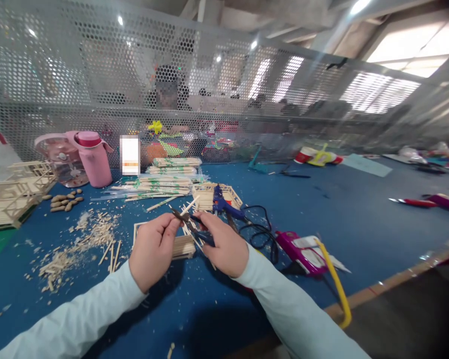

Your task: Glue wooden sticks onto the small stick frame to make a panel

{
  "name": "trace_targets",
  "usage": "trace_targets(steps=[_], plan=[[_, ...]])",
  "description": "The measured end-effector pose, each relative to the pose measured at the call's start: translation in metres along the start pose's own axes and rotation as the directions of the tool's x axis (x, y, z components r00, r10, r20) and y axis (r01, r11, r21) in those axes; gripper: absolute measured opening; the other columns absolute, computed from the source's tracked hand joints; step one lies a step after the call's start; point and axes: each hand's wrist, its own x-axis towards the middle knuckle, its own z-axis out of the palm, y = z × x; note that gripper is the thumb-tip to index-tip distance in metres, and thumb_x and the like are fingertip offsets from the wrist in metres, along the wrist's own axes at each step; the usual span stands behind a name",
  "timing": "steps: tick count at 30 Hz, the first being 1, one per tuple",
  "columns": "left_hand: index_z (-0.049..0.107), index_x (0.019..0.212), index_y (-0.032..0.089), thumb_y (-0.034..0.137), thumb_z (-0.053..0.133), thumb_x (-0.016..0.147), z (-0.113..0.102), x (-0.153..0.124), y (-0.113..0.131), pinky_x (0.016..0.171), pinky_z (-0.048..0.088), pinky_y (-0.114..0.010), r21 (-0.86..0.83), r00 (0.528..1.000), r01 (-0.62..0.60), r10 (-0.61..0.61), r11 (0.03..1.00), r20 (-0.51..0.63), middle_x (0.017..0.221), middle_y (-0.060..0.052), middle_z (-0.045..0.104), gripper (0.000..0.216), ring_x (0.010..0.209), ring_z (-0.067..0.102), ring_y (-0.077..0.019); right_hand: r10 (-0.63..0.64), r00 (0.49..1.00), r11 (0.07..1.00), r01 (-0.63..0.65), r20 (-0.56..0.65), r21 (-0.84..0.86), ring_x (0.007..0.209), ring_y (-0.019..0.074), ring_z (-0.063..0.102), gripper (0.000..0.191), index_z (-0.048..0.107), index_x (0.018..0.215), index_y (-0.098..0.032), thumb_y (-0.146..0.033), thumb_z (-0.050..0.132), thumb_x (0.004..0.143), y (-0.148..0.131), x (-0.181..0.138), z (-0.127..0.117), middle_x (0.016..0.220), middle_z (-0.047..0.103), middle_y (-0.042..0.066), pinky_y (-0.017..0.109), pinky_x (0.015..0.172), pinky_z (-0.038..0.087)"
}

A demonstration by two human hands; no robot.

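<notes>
I see both hands meeting at the middle of the view, sleeves coming in from five and seven o'clock. The left hand (154,252) is turned palm inward, knuckles toward me, with thumb and forefinger pinched shut on the dark nose of the cutters (194,227). The right hand (225,248) sits just at three o'clock of it, wrist bent inward and fingers curled closed around the cutters' blue handles. The cutters hang between the two hands, just above the table (359,214). A thin stick (190,204) slants up from the cutters toward twelve o'clock. Whether the left fingers also hold it, I cannot tell.

Under the hands lies a small wooden panel (183,248). At twelve o'clock, near the right hand, a blue glue gun (224,204) rests against a wooden frame (209,194), and its black cable (260,232) loops off toward three. Wood chips (78,242) are scattered at nine o'clock. A pink bottle (93,159) stands at ten, well apart.
</notes>
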Motion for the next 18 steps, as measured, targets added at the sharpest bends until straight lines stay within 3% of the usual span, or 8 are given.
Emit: trace_targets(steps=[4, 9, 14, 18], plan=[[0.056, 0.077, 0.017, 0.036, 0.04, 0.086, -0.001, -0.003, 0.002, 0.053, 0.037, -0.022, -0.05, 0.997, -0.01, 0.014, 0.999, 0.071, 0.062, 0.002, 0.057, 0.026, 0.057, 0.05, -0.0119, -0.02, 0.999, 0.999, 0.022, -0.05, 0.028, 0.091, 0.0236, 0.057, 0.05, 0.05, 0.102, -0.017, -0.007, 0.044, 0.054, -0.005, 0.004, 0.004, 0.096, 0.062, 0.01, 0.038, 0.082, 0.047], [0.054, 0.062, 0.018, 0.044, 0.034, 0.086, 0.0, -0.001, 0.0, 0.052, 0.032, -0.025, 0.121, 0.995, 0.089, -0.095, 0.989, 0.043, 0.055, 0.0, 0.056, 0.04, 0.052, 0.048, -0.0129, -0.096, 0.98, 0.993, 0.081, -0.174, -0.087, 0.094, 0.0247, 0.056, 0.049, 0.05, 0.106, -0.014, -0.009, 0.047, 0.057, -0.001, 0.002, 0.016, 0.101, 0.061, 0.013, 0.038, 0.081, 0.047], [0.052, 0.058, 0.02, 0.042, 0.034, 0.084, -0.002, 0.0, 0.005, 0.051, 0.031, -0.026, 0.146, 0.99, 0.126, -0.133, 0.981, 0.043, 0.05, 0.001, 0.052, 0.039, 0.05, 0.046, -0.0138, -0.063, 0.967, 0.981, 0.015, -0.246, -0.196, 0.09, 0.0258, 0.056, 0.044, 0.052, 0.105, -0.012, -0.01, 0.049, 0.062, -0.002, -0.001, 0.022, 0.094, 0.062, 0.013, 0.038, 0.079, 0.046], [0.051, 0.058, 0.02, 0.042, 0.032, 0.084, -0.004, 0.002, 0.008, 0.052, 0.032, -0.026, 0.149, 0.985, 0.151, -0.161, 0.977, 0.06, 0.052, 0.001, 0.053, 0.039, 0.051, 0.047, -0.0144, -0.009, 0.972, 0.96, -0.057, -0.235, -0.274, 0.085, 0.0252, 0.055, 0.042, 0.055, 0.105, -0.01, -0.01, 0.049, 0.064, -0.011, -0.001, 0.017, 0.088, 0.06, 0.013, 0.036, 0.075, 0.044]])
